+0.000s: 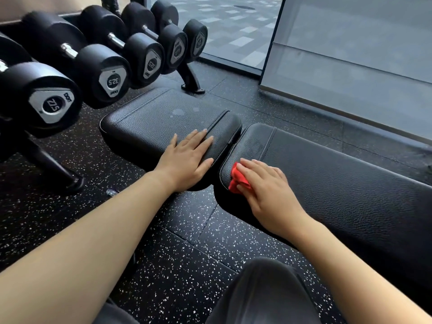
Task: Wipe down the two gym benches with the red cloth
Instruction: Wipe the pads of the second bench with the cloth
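Note:
Two black leather bench pads lie end to end with a narrow gap between them. The shorter pad [159, 118] is on the left and shows faint damp spots on top. The long pad [339, 178] runs off to the right. My left hand [189, 160] rests flat, fingers spread, on the near right corner of the short pad and holds nothing. My right hand [266, 188] presses the crumpled red cloth [237, 177] onto the near left end of the long pad; most of the cloth is hidden under my fingers.
A rack of black dumbbells [102, 73] stands at the left, its foot [191, 86] just behind the short pad. Speckled black rubber floor [182, 249] lies below. A glass wall and grey panel [350, 54] run behind. My dark-clothed knee [264, 293] is at the bottom.

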